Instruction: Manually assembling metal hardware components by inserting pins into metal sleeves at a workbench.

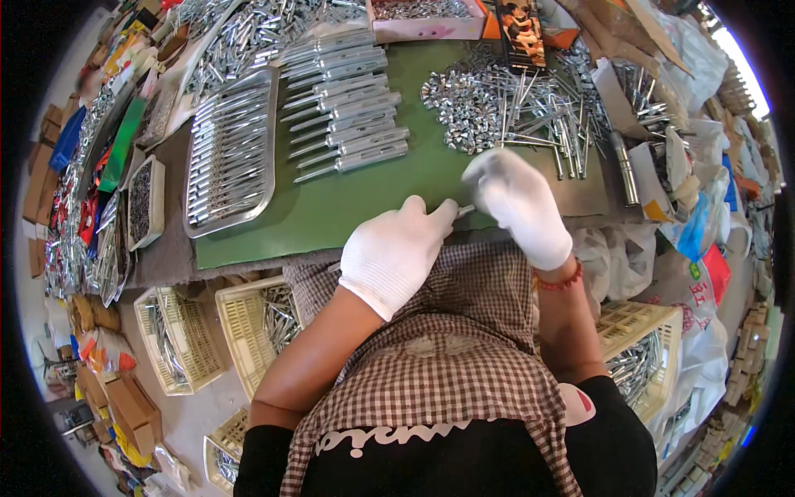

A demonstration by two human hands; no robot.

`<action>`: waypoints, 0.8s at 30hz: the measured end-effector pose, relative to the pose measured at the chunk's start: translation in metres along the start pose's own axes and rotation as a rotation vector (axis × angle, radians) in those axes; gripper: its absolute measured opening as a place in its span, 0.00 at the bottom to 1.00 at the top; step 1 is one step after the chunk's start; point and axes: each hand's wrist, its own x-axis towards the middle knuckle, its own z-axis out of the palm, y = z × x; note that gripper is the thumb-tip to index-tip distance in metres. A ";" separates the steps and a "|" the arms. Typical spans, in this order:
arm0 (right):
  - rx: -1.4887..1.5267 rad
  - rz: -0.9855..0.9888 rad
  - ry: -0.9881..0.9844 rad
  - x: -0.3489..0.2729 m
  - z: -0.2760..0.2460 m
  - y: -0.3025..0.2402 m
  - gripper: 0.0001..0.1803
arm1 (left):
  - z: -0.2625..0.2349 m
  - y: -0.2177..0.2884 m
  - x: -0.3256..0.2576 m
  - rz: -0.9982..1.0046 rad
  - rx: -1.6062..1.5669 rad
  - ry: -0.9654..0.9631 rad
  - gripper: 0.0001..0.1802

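Both hands wear white knit gloves and meet at the near edge of a green mat [364, 207] that covers the table. The left hand [397, 253] is curled, its thumb and forefinger pinched together on a small metal piece [465, 210] whose bright tip shows between the two gloves, just above the mat's front edge. The right hand [517, 203] is bunched over the other end of that piece, fingers folded in; it is blurred, so whether it actually clamps the piece cannot be told. Just beyond the right hand lies a loose heap of metal rods and nuts [505, 108]. Further left on the mat, finished metal bolts lie side by side in a row [348, 103], and beside them a metal tray [232, 153] holds more of the same. A pink box of small parts [426, 18] sits at the far edge. Yellow plastic baskets [248, 331] with metal parts stand on the floor by the person's checked apron [447, 348].
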 end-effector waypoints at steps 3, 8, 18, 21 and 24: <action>0.858 0.052 0.109 0.008 0.023 0.003 0.31 | 0.000 0.002 0.002 0.018 -0.009 0.061 0.13; 0.957 -0.052 0.131 0.016 0.038 0.022 0.29 | 0.000 0.001 0.001 0.023 -0.015 0.048 0.09; 0.728 -0.111 0.343 0.008 0.040 0.031 0.29 | -0.005 0.019 0.022 0.043 0.153 -0.111 0.06; 0.870 -0.130 0.224 0.010 0.033 0.037 0.29 | 0.000 0.013 0.028 0.086 0.143 -0.050 0.06; 0.964 -0.071 0.226 0.010 0.026 0.033 0.29 | -0.010 -0.003 -0.002 -0.074 -0.008 -0.057 0.12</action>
